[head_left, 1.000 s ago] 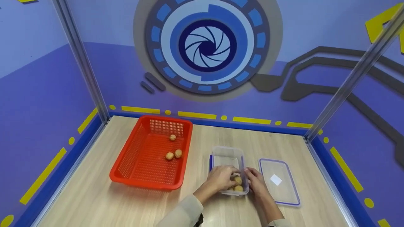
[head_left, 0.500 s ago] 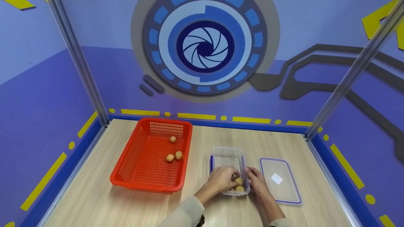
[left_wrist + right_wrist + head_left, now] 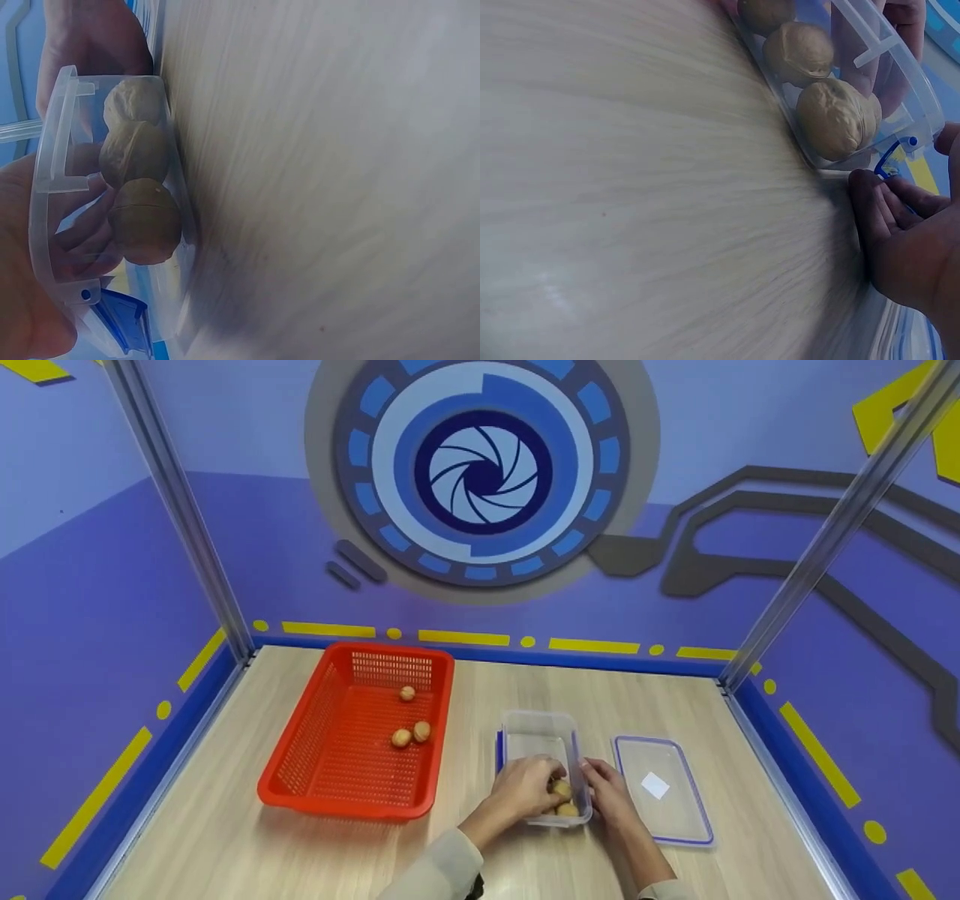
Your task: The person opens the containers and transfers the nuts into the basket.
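The left hand (image 3: 527,786) dips into the clear box (image 3: 541,724), low in the middle of the frame, fingers by the nuts (image 3: 568,810); I can't tell if it grips one. The right hand (image 3: 611,796) pinches the box's right side. At left, the red basket (image 3: 345,808) has three nuts.

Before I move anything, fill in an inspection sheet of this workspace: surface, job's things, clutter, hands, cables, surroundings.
Surface: pale wood-grain table.
Job's things: three walnuts in the red basket; at least three other walnuts in the clear box; lid lying flat to its right.
Clutter: nothing seen.
Hands: left hand reaches into the box beside the walnuts, grip unclear; right hand is at the box's right side.
Cables: nothing seen.
Surroundings: blue and purple printed walls, metal corner posts.
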Motion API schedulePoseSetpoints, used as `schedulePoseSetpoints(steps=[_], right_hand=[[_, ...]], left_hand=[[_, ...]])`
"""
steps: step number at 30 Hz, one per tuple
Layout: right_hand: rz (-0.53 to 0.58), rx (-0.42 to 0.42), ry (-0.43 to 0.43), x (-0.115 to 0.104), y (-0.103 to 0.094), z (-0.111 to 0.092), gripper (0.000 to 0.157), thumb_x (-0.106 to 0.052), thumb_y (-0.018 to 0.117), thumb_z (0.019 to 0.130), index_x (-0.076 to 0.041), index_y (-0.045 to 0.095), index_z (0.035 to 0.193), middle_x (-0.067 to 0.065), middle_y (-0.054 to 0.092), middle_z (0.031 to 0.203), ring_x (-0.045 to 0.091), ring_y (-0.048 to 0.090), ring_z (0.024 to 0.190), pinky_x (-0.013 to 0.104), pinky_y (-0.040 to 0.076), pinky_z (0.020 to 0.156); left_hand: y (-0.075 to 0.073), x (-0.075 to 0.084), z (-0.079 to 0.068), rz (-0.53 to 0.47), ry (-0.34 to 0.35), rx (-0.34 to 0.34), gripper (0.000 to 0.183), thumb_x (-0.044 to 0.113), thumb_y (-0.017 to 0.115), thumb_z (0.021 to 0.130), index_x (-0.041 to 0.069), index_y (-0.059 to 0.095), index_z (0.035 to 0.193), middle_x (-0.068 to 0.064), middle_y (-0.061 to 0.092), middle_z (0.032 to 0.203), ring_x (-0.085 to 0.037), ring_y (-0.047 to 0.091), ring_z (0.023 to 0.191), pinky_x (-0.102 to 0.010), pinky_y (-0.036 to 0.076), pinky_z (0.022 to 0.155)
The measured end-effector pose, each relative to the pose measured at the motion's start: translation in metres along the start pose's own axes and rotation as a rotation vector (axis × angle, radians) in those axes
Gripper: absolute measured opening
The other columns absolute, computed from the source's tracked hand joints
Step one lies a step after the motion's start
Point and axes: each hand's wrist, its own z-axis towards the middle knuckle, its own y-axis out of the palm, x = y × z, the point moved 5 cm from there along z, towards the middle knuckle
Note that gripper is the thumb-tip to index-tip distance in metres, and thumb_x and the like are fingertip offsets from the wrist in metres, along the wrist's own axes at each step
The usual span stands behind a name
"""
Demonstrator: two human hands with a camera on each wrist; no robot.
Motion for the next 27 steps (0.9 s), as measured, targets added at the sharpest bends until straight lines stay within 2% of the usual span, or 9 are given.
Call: schedulePoseSetpoints(steps=[4,11,15,22,27], right_hand=[[0.016,-0.014,-0.005,0.0,0.0,-0.001,0.047,-0.029,0.06,0.11,0.011,0.058,0.135,0.022,0.064,0.125,0.025,0.064,0.108,0.029,0.056,0.08],[-0.011,-0.006,0.017,-0.001,-0.002,0.001,0.049,-0.033,0.062,0.109,0.007,0.06,0.136,0.023,0.063,0.134,0.03,0.061,0.117,0.033,0.055,0.086],[-0.012,-0.008,0.017,-0.001,0.0,0.001,0.048,-0.032,0.062,0.109,0.008,0.06,0.135,0.024,0.063,0.132,0.03,0.063,0.113,0.033,0.056,0.085],[0.008,0.002,-0.008,-0.002,0.0,0.002,0.043,-0.027,0.06,0.109,0.01,0.061,0.132,0.022,0.064,0.125,0.027,0.063,0.107,0.033,0.056,0.082],[0.005,0.0,0.003,0.0,0.0,0.001,0.044,-0.027,0.058,0.11,0.01,0.06,0.134,0.023,0.063,0.127,0.029,0.063,0.111,0.034,0.056,0.083]], left_hand=[[0.0,0.0,-0.001,-0.017,-0.01,0.003,0.029,0.038,0.087,0.086,0.023,0.08,0.109,0.013,0.069,0.096,-0.004,0.063,0.081,-0.027,0.054,0.074],[0.0,0.0,-0.001,-0.028,-0.017,0.01,0.029,0.038,0.087,0.086,0.023,0.079,0.11,0.012,0.069,0.097,-0.006,0.064,0.083,-0.028,0.055,0.076],[-0.001,-0.001,-0.001,-0.041,-0.027,0.007,0.03,0.038,0.088,0.086,0.022,0.079,0.11,0.012,0.069,0.098,-0.005,0.063,0.084,-0.029,0.055,0.076],[-0.006,-0.001,0.001,-0.075,0.04,-0.006,0.033,0.04,0.088,0.087,0.018,0.079,0.109,0.008,0.07,0.099,-0.003,0.062,0.083,-0.026,0.055,0.075],[-0.012,-0.003,0.0,-0.178,0.071,-0.018,0.032,0.033,0.088,0.088,0.012,0.078,0.111,0.004,0.071,0.103,-0.004,0.063,0.089,-0.024,0.055,0.081]])
